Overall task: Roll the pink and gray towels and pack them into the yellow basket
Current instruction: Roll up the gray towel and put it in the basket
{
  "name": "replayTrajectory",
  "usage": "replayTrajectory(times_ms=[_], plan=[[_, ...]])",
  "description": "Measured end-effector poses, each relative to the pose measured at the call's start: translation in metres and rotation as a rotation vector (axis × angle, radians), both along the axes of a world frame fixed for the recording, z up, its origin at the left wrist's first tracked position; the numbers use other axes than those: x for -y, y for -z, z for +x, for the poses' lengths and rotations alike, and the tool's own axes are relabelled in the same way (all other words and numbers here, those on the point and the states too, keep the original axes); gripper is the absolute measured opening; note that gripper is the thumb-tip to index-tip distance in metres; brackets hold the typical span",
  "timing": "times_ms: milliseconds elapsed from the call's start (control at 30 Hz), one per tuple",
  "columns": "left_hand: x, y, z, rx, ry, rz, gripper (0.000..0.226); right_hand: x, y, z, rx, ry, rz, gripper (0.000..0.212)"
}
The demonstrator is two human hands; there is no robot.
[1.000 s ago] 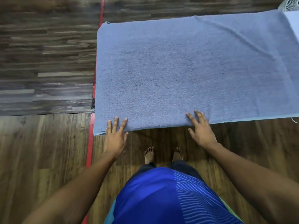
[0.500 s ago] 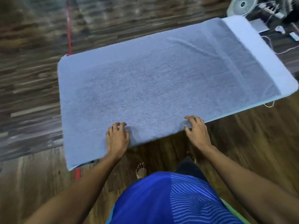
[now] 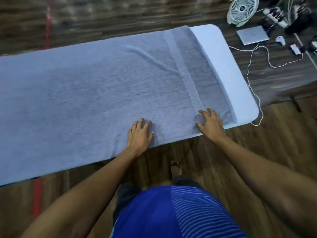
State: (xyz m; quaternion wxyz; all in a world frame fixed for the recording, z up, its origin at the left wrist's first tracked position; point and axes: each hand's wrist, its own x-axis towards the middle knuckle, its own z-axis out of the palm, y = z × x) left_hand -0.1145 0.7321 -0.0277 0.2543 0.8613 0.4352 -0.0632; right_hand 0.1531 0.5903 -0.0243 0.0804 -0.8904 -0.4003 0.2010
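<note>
Gray looped towel point(image 3: 85, 93) flat, left hand point(image 3: 139, 134) fingers point(image 3: 145, 124) straight, right hand point(image 3: 211, 124) arched, grip unclear

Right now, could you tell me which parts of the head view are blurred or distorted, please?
In the head view, the floor and red line at top left are smeared by motion blur; the gray towel, left hand and right hand look fairly sharp; the wide lens bows the table's long edges.
</note>
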Motion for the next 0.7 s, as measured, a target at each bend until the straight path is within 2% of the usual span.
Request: replayTrajectory(times_ms=[167,300,533,700], plan=[[0.027,0.006,0.042,-0.104,-0.006,-0.097,0.065,0.015,0.006,0.060,-0.006,-0.134,-0.116,0.068],[0.035,0.008,0.053,-0.192,0.011,-0.098,0.071,0.034,0.017,0.071,-0.066,-0.130,-0.209,0.076],[0.065,0.013,0.044,-0.235,0.073,-0.014,0.075,0.077,0.026,0.059,-0.040,-0.081,-0.161,0.071],[0.073,0.011,0.039,-0.224,0.080,-0.025,0.073,0.083,0.025,0.058,-0.029,-0.082,-0.174,0.072]])
